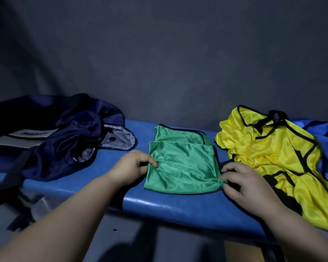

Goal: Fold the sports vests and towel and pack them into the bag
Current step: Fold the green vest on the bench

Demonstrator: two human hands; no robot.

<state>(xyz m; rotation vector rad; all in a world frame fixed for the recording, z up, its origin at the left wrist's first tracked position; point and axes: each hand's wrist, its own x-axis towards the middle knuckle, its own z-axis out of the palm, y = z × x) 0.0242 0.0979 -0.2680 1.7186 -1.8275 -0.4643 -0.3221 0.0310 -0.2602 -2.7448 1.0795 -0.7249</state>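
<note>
Dim room, blue padded bench point(178, 205). The green vest point(182, 167) sits mid-bench, folded small, with the left hand point(133, 165) pinching its left edge and the right hand point(248, 184) pinching the near right corner. So that one's nearly done I'd say, but the yellow vest point(269, 148) beside it is a crumpled heap, and the navy bag point(55, 133) on the left doesn't look packed yet.

Your left hand point(133, 165) palm-down, fingers pinching the left edge of the green vest point(182, 167), your right hand point(242, 183) curled, pinching its near right corner, both forearms outstretched
</note>
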